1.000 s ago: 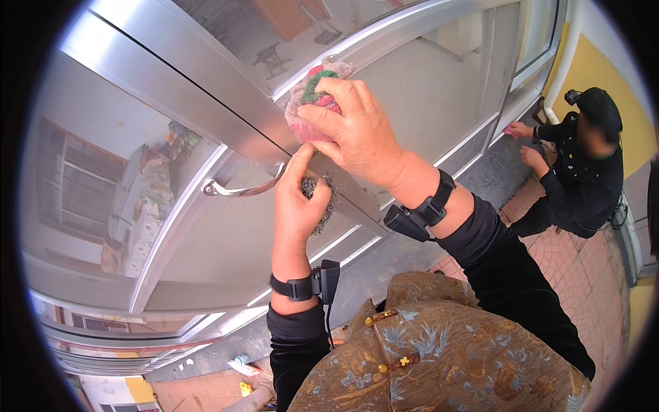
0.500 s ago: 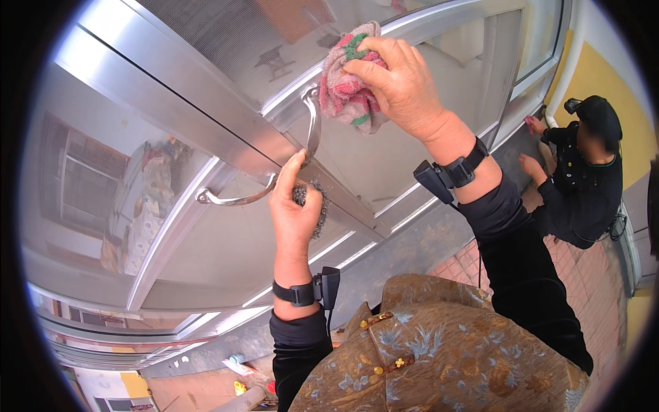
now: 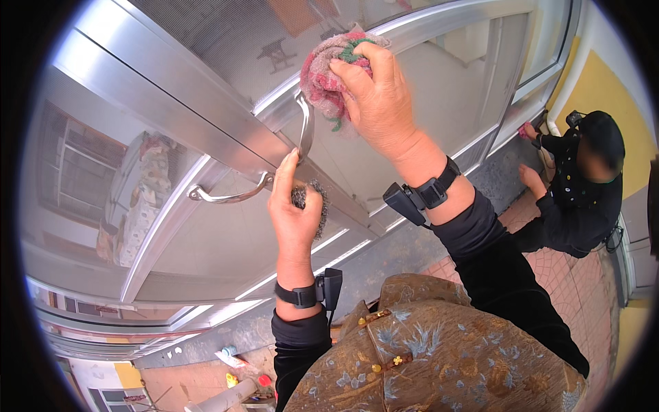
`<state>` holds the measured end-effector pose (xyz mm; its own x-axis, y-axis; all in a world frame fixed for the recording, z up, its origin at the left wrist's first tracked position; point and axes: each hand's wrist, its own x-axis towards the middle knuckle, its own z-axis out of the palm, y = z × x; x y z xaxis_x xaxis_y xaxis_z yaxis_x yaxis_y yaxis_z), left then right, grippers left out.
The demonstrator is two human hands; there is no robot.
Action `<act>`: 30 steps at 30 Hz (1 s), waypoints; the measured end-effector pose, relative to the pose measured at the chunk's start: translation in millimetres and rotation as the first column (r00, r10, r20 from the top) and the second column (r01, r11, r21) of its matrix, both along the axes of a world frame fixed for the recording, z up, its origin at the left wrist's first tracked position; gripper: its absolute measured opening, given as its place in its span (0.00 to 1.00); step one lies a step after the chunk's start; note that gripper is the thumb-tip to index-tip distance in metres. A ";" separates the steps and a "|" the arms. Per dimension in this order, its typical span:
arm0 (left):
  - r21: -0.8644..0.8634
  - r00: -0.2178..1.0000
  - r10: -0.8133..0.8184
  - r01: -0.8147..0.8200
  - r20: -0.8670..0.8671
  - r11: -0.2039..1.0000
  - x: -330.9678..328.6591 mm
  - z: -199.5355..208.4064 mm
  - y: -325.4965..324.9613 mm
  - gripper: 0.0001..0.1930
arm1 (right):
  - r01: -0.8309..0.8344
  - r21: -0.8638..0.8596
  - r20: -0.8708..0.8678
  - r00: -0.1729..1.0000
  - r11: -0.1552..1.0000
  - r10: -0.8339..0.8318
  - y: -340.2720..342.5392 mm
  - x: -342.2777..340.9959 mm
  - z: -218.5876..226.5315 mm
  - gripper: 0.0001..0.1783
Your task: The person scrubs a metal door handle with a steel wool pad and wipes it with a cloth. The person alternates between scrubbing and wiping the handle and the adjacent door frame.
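Note:
My right hand [image 3: 386, 103] is closed on a crumpled pink, red and green cloth [image 3: 320, 77]. The cloth lies against the metal door frame, by the upper end of a curved chrome door handle [image 3: 307, 127]. Lower down, my left hand [image 3: 294, 213] curls around a grey steel wool scourer [image 3: 320, 214], partly hidden behind the fingers. Its index finger points up at the lower end of that handle. A second chrome handle [image 3: 230, 199] on the left door leaf ends beside the same hand.
Glass panels fill the silver door frame [image 3: 171, 89], with mesh at the top. On the right, a person in black [image 3: 583, 185] crouches by the wall, one hand on a pink cloth [image 3: 527, 130]. Several small items and a pale cylinder [image 3: 223, 397] lie on the ground at lower left.
My right hand has moved left with the cloth, toward the top of the handle. My left hand keeps nearly the same place. The view has shifted slightly.

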<state>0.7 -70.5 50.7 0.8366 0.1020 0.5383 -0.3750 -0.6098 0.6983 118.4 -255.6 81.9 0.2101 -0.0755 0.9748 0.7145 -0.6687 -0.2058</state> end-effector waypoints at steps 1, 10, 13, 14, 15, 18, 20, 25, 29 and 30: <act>-0.031 1.000 -0.002 0.001 -0.017 1.000 -1.2 0.1 -2.0 0.34 | -0.067 0.024 -0.022 0.998 0.997 0.067 3.2 -6.1 0.1 0.30; 0.020 0.999 -0.005 0.004 0.036 1.000 -12.3 -0.2 -5.5 0.32 | -0.182 -0.327 -0.022 0.982 0.927 0.186 33.3 -42.7 29.3 0.13; -0.001 0.998 0.009 -0.009 -0.061 1.000 -11.9 1.0 -5.5 0.32 | -0.034 -0.537 0.121 0.986 0.843 0.118 50.2 -45.6 44.2 0.08; 0.007 0.997 0.015 -0.015 -0.076 1.000 -11.3 1.7 -4.8 0.32 | -0.007 -0.582 0.123 0.988 0.813 0.096 53.0 -47.2 46.9 0.07; -0.004 0.998 -0.002 0.002 -0.058 1.000 -10.6 2.1 -4.9 0.32 | 0.013 -0.619 0.138 0.986 0.785 0.092 54.1 -48.5 50.0 0.06; 0.003 0.998 -0.033 0.032 0.060 0.999 -7.2 2.1 -2.7 0.33 | -0.137 -0.526 0.002 0.987 0.839 0.163 37.6 -46.2 67.6 0.06; 0.008 0.997 -0.035 0.035 0.073 0.999 -6.6 -0.2 -0.6 0.33 | -0.088 -0.394 0.060 0.991 0.915 0.121 28.1 -43.1 90.2 0.12; 0.034 0.996 -0.040 0.037 0.082 0.999 -8.5 -6.7 1.0 0.36 | -0.292 -0.228 0.354 0.864 0.929 0.358 30.9 -45.7 163.1 0.21; 0.083 0.989 -0.058 0.047 0.135 0.995 -16.6 -9.2 1.4 0.36 | -0.155 -0.329 0.336 0.903 0.932 0.269 72.2 -50.1 174.9 0.33; 0.067 0.990 -0.068 0.060 0.124 0.996 -18.6 -9.2 1.6 0.36 | -0.143 -0.333 0.346 0.901 0.932 0.261 79.8 -48.4 170.9 0.33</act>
